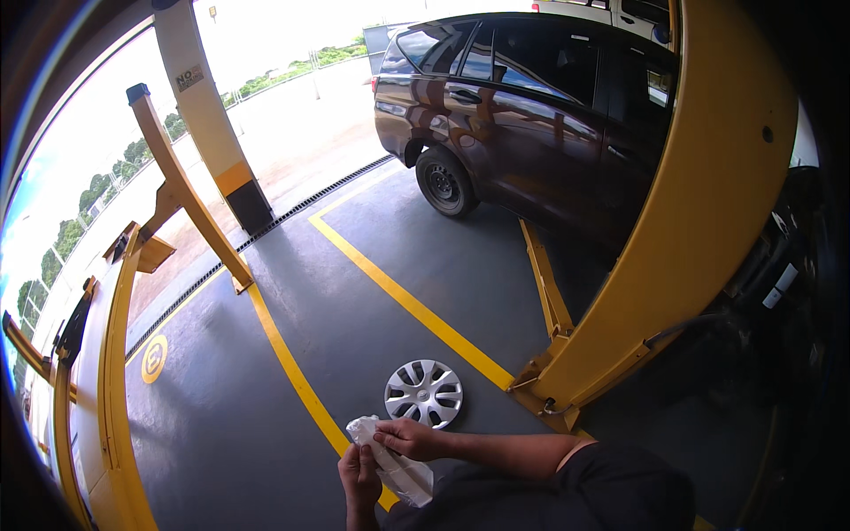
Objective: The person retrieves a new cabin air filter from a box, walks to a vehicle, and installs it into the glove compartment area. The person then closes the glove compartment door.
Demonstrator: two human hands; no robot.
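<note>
Between my two hands is a white, crumpled piece that looks like paper or thin plastic wrapping [409, 479], hanging down toward my body. My left hand [359, 471] pinches its left edge, fingers curled. From the right, my right hand [410, 438] grips it near the top, thumb and fingers closed. Whether anything is inside the wrapping cannot be made out. Just beyond my hands a silver wheel cover [424, 392] lies flat on the grey floor, apart from both hands.
A dark car [522, 115] stands ahead, its rear wheel [444, 182] showing a bare black rim. At right rises a yellow lift post [682, 239], with a lift arm [544, 279] low beside the car. More yellow lift parts [119, 354] stand at left. Yellow lines [412, 305] mark the floor.
</note>
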